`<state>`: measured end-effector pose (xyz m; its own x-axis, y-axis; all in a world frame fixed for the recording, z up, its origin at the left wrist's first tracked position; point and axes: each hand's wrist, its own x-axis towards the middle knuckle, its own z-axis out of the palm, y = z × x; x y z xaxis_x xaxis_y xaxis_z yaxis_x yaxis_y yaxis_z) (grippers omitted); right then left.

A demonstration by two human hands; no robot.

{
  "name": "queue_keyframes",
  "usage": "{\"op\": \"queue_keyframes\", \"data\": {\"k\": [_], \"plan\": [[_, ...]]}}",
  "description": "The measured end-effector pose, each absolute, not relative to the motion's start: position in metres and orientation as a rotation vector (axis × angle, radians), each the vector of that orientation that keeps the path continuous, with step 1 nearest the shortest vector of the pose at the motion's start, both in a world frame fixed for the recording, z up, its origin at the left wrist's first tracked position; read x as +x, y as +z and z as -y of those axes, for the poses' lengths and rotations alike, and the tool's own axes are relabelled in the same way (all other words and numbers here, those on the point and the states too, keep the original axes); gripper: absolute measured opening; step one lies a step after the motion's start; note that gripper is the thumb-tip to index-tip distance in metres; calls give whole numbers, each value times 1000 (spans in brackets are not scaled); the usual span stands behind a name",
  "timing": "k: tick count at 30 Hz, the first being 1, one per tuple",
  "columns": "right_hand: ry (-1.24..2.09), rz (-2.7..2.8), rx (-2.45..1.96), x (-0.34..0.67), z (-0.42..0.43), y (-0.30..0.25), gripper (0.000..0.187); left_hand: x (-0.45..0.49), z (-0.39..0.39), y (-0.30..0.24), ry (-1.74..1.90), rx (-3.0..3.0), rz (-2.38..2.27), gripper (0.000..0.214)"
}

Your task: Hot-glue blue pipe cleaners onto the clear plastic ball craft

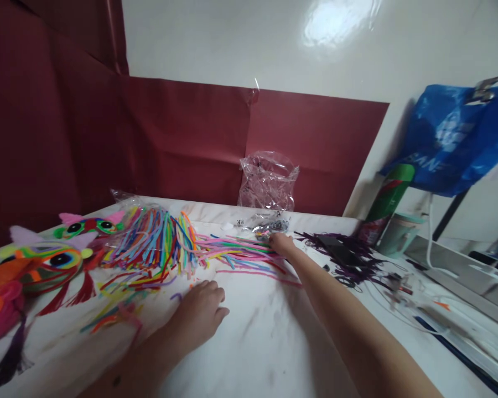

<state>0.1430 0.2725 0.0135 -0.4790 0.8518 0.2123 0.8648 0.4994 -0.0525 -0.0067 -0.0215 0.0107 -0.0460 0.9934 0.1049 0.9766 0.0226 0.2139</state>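
My left hand (200, 309) lies flat on the white marble table (249, 342), fingers loosely spread, holding nothing, just below a heap of coloured pipe cleaners (157, 243). My right arm stretches far forward. My right hand (281, 243) rests at the far end of a bundle of pink and green pipe cleaners (236, 249), fingers curled down onto them; whether it grips any is hidden. A small clear packet of dark bits (269, 225) lies just beyond that hand.
Colourful owl-like masks (45, 262) lie at the left edge. A crumpled clear plastic bag (268, 182) stands at the back. Dark purple pipe cleaners (348, 257), a green spray can (388, 202), a cup (398, 235) and a blue bag (452, 138) are on the right.
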Motion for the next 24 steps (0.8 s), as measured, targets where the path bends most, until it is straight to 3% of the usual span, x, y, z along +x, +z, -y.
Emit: {"op": "queue_keyframes", "data": {"k": [14,21,24], "plan": [[-134,2586,-1325,143,-265,18,30,-8,21,6,353,2200,-2168,17],[-17,2526,-1082,156,-271,25,17,-8,24,2,323,2329,-2156,21],[-3,2489,-1030,157,-270,18,22,-8,25,1,318,2349,-2153,22]]}}
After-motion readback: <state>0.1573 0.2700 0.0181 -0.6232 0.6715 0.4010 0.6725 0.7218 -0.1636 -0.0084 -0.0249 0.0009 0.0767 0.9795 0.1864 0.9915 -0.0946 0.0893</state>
